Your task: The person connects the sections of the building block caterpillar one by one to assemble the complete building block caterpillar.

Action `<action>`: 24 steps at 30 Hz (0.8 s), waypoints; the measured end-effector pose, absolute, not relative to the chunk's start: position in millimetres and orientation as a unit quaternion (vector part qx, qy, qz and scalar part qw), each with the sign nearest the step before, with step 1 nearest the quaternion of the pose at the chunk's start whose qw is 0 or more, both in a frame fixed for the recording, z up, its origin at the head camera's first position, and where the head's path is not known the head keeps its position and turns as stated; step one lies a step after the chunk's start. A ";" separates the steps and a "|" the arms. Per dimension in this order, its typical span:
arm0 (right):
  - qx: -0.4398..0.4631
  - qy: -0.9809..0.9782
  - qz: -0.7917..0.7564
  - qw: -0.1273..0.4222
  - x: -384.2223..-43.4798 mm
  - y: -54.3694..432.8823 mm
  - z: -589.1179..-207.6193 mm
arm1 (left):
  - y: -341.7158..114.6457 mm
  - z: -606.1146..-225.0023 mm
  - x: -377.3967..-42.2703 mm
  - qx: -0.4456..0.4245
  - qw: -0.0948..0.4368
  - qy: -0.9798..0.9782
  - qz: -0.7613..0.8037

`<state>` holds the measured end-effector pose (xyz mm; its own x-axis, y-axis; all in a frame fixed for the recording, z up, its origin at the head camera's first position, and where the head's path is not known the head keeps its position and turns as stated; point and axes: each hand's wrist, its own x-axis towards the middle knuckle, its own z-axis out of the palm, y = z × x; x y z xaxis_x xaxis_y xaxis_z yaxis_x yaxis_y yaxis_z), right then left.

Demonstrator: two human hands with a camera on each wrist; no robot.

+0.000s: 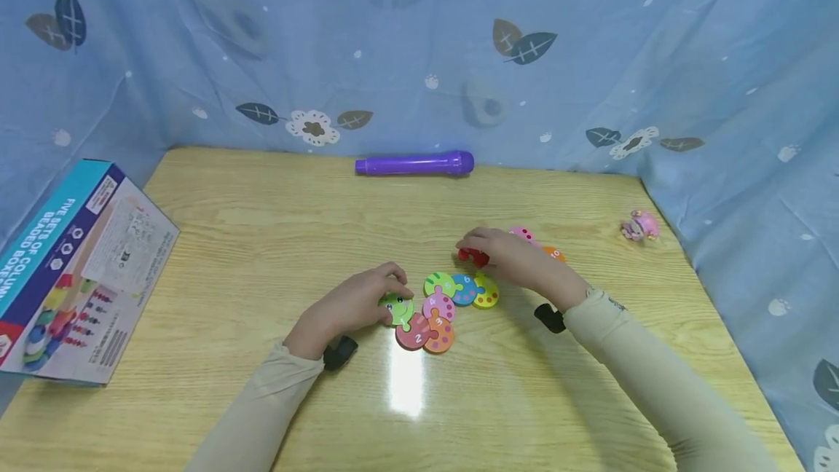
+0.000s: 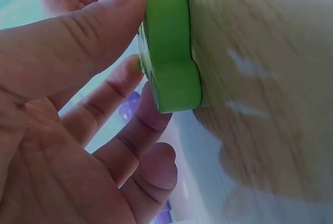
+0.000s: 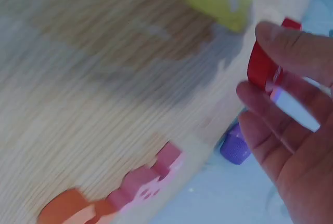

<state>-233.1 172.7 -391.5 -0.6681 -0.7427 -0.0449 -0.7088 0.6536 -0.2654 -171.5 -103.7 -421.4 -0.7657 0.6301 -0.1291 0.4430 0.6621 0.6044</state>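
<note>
My left hand (image 1: 354, 301) holds the edges of the green smiling head piece (image 1: 400, 309) of a numbered caterpillar puzzle, thumb on one side and fingers on the other. Joined to the head runs a bent chain: a red 2 piece (image 1: 413, 335), orange 3, pink 4, green 5, blue 6 (image 1: 464, 290) and a yellow piece (image 1: 486, 296) at its end. Just beyond the yellow piece, my right hand (image 1: 518, 257) pinches a red puzzle piece (image 3: 263, 68) between thumb and fingers, raised over the table. Its number is hidden.
Right of the right hand lie a pink piece (image 3: 145, 182) and an orange 10 piece (image 1: 556, 254). A purple microphone-shaped toy (image 1: 413, 164) is at the table's back edge. A toy box (image 1: 92, 275) stands left, a small pink figurine (image 1: 640, 226) far right. Blue curtains surround the table.
</note>
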 end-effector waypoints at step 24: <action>-0.458 0.883 -0.037 0.096 -223.7 190.2 -400.7 | -103.9 -420.6 -170.9 0.303 0.162 0.893 0.289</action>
<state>-223.7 190.2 -400.7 -0.5611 -0.8164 -0.1366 -0.8022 0.5771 -0.1534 -170.9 -103.9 -420.6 -0.7635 0.6355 -0.1145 0.4482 0.6491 0.6147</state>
